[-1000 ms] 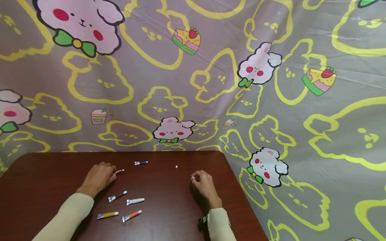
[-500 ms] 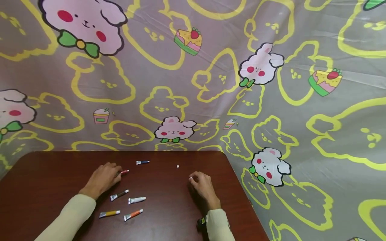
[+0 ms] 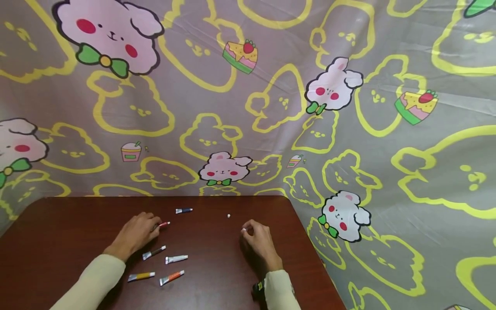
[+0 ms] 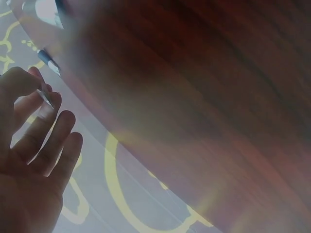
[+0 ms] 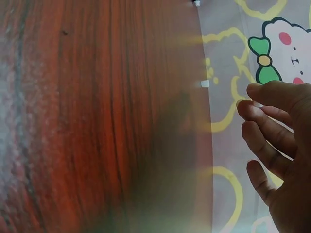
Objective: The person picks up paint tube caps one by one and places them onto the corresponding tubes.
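1. From here the surface [image 3: 217, 249] is dark reddish-brown, wood-grained and faintly shiny, with rounded far corners.
2. Near its far edge lies a dark blue tube [image 3: 184, 211], its cap pointing right.
3. Well to the right of that sits a tiny white piece [image 3: 228, 215].
4. Closer to the person, a blackish tube [image 3: 154, 252] lies near a whitish tube [image 3: 176, 259].
5. Nearest the person, a yellow tube [image 3: 141, 277] and an orange tube [image 3: 172, 277] lie apart, both white-capped.

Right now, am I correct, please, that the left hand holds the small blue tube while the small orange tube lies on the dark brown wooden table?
Not quite: the head view shows the left hand holding the small red tube, not the blue tube; the orange tube does lie on the table.
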A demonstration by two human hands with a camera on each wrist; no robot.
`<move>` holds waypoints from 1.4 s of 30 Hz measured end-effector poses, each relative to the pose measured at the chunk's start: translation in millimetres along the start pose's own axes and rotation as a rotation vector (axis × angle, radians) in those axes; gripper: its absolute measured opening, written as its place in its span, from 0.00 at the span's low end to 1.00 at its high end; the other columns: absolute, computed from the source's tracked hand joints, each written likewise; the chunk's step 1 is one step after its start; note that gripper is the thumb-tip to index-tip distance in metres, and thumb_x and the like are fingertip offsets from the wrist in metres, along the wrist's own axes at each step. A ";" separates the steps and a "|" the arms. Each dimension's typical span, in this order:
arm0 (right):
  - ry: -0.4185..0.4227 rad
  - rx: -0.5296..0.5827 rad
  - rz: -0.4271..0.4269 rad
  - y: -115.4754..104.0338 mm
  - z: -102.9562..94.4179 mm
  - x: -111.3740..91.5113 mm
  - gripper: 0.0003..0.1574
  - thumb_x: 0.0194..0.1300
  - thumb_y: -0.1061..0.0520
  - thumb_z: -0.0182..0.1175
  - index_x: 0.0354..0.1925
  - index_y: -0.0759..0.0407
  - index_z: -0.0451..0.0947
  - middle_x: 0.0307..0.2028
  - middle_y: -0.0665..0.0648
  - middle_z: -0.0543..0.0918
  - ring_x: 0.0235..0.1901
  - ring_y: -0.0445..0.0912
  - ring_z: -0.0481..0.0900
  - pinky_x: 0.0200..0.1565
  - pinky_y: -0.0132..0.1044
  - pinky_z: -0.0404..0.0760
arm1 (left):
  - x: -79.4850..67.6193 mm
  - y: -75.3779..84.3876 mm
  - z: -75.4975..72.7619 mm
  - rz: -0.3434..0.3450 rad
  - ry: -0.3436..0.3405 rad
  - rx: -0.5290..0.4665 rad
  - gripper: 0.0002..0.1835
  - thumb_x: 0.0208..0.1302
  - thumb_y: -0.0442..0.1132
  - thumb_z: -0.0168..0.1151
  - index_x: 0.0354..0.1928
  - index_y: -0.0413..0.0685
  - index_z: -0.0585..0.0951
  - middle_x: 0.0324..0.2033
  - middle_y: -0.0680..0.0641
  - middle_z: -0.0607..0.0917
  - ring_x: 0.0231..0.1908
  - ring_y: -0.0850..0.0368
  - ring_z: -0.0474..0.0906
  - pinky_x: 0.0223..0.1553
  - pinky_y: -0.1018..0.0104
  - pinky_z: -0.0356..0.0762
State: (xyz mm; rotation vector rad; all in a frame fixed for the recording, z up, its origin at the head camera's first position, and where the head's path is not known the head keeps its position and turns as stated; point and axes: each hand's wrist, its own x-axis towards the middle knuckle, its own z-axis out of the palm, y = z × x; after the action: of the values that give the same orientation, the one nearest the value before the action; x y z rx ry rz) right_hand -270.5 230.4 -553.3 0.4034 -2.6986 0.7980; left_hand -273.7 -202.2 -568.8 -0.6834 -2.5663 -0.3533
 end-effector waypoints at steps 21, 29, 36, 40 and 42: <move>-0.041 0.040 -0.056 -5.4 9.4 -3.5 0.04 0.70 0.56 0.75 0.41 0.50 0.88 0.35 0.46 0.89 0.36 0.39 0.84 0.41 0.35 0.81 | 5.0 22.7 -6.4 0.019 -0.020 -0.006 0.08 0.62 0.35 0.76 0.43 0.45 0.90 0.35 0.47 0.86 0.37 0.48 0.81 0.43 0.48 0.85; -0.042 0.032 -0.092 -10.5 13.0 -5.0 0.05 0.69 0.56 0.75 0.41 0.49 0.87 0.36 0.46 0.90 0.36 0.40 0.84 0.42 0.35 0.82 | 7.4 31.8 -5.4 0.050 -0.013 -0.005 0.07 0.63 0.36 0.77 0.42 0.47 0.89 0.36 0.49 0.86 0.39 0.49 0.82 0.45 0.48 0.85; -0.050 0.028 -0.114 -17.4 15.2 -6.5 0.05 0.69 0.56 0.75 0.41 0.50 0.87 0.36 0.46 0.90 0.37 0.40 0.83 0.43 0.36 0.82 | 8.8 38.7 -4.3 0.035 -0.032 -0.009 0.08 0.63 0.37 0.76 0.43 0.47 0.90 0.36 0.49 0.86 0.39 0.49 0.82 0.45 0.48 0.85; -0.068 0.028 -0.101 -20.3 16.5 -6.4 0.05 0.70 0.55 0.75 0.42 0.49 0.87 0.37 0.46 0.90 0.38 0.40 0.83 0.44 0.36 0.82 | 8.6 41.9 -3.8 0.048 -0.019 -0.011 0.08 0.62 0.37 0.76 0.43 0.47 0.90 0.36 0.49 0.86 0.39 0.50 0.82 0.45 0.49 0.85; -0.074 0.029 -0.101 -21.3 17.2 -6.1 0.04 0.70 0.55 0.74 0.42 0.49 0.87 0.37 0.46 0.90 0.38 0.40 0.83 0.44 0.36 0.82 | 8.3 43.4 -3.2 0.066 0.001 -0.009 0.08 0.61 0.36 0.76 0.42 0.46 0.90 0.36 0.49 0.86 0.38 0.50 0.82 0.44 0.50 0.85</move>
State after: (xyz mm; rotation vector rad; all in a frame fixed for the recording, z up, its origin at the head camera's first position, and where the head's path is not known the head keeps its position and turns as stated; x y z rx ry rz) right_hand -261.1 204.6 -559.1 0.5822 -2.7117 0.8097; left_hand -256.3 -163.3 -556.5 -0.7691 -2.5353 -0.3433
